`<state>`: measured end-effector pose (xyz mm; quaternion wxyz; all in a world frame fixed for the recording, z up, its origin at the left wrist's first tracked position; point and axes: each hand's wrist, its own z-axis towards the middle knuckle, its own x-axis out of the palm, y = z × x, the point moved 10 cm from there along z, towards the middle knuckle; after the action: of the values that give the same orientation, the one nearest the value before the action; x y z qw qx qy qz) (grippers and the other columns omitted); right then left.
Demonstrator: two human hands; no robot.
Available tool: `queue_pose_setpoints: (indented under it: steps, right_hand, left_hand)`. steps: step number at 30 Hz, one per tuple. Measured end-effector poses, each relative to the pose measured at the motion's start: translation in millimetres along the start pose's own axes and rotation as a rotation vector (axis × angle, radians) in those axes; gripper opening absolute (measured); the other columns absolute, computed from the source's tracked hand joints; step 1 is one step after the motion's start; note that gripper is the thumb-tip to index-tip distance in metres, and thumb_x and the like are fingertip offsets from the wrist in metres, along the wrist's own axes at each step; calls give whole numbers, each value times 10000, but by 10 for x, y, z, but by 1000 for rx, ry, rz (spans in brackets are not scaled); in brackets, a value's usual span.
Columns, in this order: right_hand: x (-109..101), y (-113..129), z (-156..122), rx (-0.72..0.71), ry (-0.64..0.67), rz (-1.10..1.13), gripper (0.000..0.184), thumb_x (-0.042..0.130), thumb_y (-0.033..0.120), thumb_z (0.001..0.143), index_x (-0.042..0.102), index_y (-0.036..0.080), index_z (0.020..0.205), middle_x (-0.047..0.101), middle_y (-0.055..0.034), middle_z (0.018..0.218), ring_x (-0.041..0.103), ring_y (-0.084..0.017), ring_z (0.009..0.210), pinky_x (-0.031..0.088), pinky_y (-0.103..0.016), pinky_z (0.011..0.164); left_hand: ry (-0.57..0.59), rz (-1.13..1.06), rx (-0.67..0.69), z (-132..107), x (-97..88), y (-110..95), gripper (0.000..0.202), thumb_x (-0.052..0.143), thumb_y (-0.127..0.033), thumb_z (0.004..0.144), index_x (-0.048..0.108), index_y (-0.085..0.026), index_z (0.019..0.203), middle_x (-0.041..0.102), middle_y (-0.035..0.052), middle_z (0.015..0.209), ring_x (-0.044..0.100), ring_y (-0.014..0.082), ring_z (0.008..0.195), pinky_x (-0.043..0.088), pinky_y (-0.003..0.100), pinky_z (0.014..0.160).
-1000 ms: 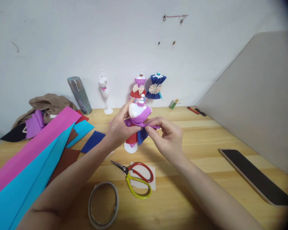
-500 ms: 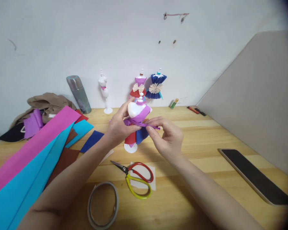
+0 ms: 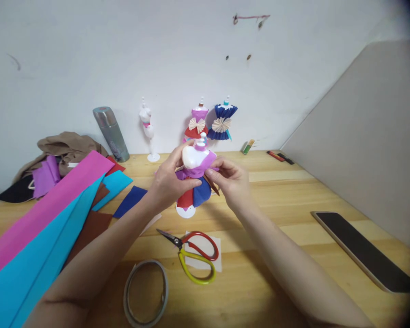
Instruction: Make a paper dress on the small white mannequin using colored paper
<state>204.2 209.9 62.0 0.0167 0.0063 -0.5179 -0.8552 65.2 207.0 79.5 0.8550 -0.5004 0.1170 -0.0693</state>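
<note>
A small white mannequin (image 3: pixel 193 156) stands between my hands, dressed in a purple top and a skirt of red and blue panels (image 3: pixel 201 192). My left hand (image 3: pixel 171 180) is closed around its left side, thumb across the waist. At the waist's right side, my right hand (image 3: pixel 230 180) pinches the end of a purple strip (image 3: pixel 213 169) that runs along the top. A brown piece (image 3: pixel 212 185) sticks out below those fingers. Nearer me lie scissors (image 3: pixel 187 255) with red and yellow handles, on a pale square (image 3: pixel 205 260) of paper or cloth.
A roll of tape (image 3: pixel 146 294) lies in front. Coloured sheets (image 3: pixel 48 218) spread at left, beside a flask (image 3: pixel 111 133) and brown cloth (image 3: pixel 68 146). Behind stand a bare mannequin (image 3: pixel 148 130) and two dressed ones (image 3: pixel 222 122). A phone-like dark slab (image 3: pixel 362 250) lies at right.
My right hand has drawn in toward the mannequin, and the purple strip now lies close against its waist instead of stretching out to the right. My left hand keeps its hold.
</note>
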Motion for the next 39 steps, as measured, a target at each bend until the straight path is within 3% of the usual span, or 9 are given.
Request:
queue_pose_setpoints:
  steps: [7, 10, 15, 21, 28, 39]
  right_hand:
    - [-53, 43, 42, -68, 31, 9, 212, 810, 371, 723, 675, 226, 646, 644, -7, 728, 604, -175, 724, 510, -323, 670]
    - [-79, 128, 29, -167, 75, -2, 209, 819, 399, 726, 713, 236, 648, 692, -33, 810, 643, -205, 805, 533, -378, 764]
    - [-56, 244, -40, -261, 181, -59, 169, 792, 412, 777, 757, 263, 706, 730, -63, 902, 668, -236, 840, 556, -422, 755]
    - [-105, 209, 21, -282, 89, -91, 114, 784, 322, 783, 745, 255, 699, 725, -35, 857, 668, -219, 852, 525, -413, 838]
    - [-72, 114, 92, -254, 60, -64, 84, 760, 209, 758, 727, 252, 693, 706, -12, 795, 651, -205, 840, 502, -381, 825]
    - [27, 175, 215, -232, 101, -106, 122, 756, 243, 708, 665, 219, 630, 662, -13, 714, 590, -188, 735, 467, -349, 726]
  left_hand:
    - [-19, -2, 7, 3, -38, -11, 806, 791, -171, 629, 502, -173, 1382, 593, 148, 1417, 575, 297, 1307, 475, 397, 1103]
    - [-19, 31, 16, 4, -51, -14, 803, 798, -181, 643, 502, -190, 1390, 600, 138, 1403, 577, 294, 1302, 477, 399, 1100]
    - [-3, 18, 23, 2, -49, -10, 798, 809, -175, 653, 504, -207, 1390, 632, 124, 1358, 605, 283, 1264, 531, 367, 1028]
    - [-2, -5, 4, -1, -34, -22, 805, 797, -167, 639, 511, -193, 1391, 621, 123, 1393, 586, 295, 1297, 506, 382, 1071]
    - [15, -13, -2, -7, 2, -30, 819, 776, -157, 639, 500, -202, 1408, 615, 122, 1408, 576, 302, 1312, 508, 391, 1068]
    - [22, 7, -2, -1, 8, -8, 824, 774, -164, 631, 499, -207, 1407, 603, 120, 1432, 568, 312, 1324, 467, 423, 1117]
